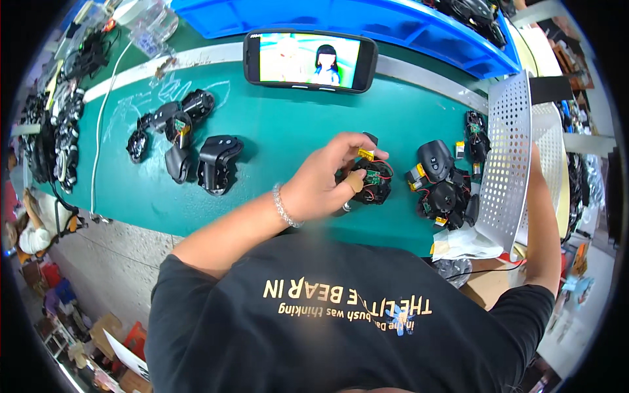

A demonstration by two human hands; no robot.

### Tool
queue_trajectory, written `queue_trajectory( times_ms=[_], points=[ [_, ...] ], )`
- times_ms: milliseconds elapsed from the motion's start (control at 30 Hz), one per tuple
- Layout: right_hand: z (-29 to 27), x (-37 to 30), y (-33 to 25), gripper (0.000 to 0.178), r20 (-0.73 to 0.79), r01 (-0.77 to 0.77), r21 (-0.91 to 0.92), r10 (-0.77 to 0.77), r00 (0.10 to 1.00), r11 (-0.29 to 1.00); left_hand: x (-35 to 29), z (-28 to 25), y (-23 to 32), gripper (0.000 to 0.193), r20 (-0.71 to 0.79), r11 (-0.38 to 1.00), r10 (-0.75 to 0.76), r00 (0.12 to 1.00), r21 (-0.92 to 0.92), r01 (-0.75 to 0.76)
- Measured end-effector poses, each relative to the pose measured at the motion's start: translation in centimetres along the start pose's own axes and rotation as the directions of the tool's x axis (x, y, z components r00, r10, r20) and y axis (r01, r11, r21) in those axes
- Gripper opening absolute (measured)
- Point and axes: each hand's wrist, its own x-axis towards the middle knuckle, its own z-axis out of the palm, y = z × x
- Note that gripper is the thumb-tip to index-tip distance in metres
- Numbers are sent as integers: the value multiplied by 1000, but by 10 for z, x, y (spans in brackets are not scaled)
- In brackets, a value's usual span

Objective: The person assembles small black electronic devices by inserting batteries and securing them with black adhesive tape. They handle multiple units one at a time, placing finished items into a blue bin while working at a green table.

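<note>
On the green work mat (275, 124), my left hand (327, 173) is closed around a black plastic housing (375, 194) with an exposed green circuit board (373, 178). Red wires run from the board, and a small yellow-taped silver battery (365, 154) sits just under my fingers. A tan finger cot covers the thumb. My right forearm (542, 216) reaches up beside the white perforated basket (508, 157), whose wall hides that hand and its fingers. Right of my left hand lie several similar black housings (445, 196) with batteries and wires.
A phone (310, 61) playing a video stands at the back, before a blue bin (354, 23). Several assembled black parts (219, 160) lie on the left of the mat, near a white cable (103, 131). A clear plastic bag (465, 243) lies by the basket.
</note>
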Motion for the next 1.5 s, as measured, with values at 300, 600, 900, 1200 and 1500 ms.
queue_trajectory(
  times_ms=[300, 600, 900, 1200, 1500],
  points=[
    [3, 6, -12, 34, -176, 156, 69, -142, 974, 985, 0, -4, 1, 36, 19, 998, -51, 998, 22, 51],
    [53, 8, -24, 33, -90, 147, 157, -134, 987, 977, -1, -3, -6, 38, -42, 995, 33, 999, 91, -30],
    [73, 58, -31, 30, -63, 214, 71, -209, 976, 974, 0, -5, 1, 36, 18, 997, -70, 997, 19, 70],
    [75, 58, -15, 28, -63, 215, 67, -211, 975, 974, 0, -7, 3, 35, 18, 994, -101, 995, 34, 101],
    [75, 64, -11, 26, -59, 220, 27, -218, 974, 975, 1, -7, 3, 34, 23, 989, -145, 989, 13, 145]
  ],
)
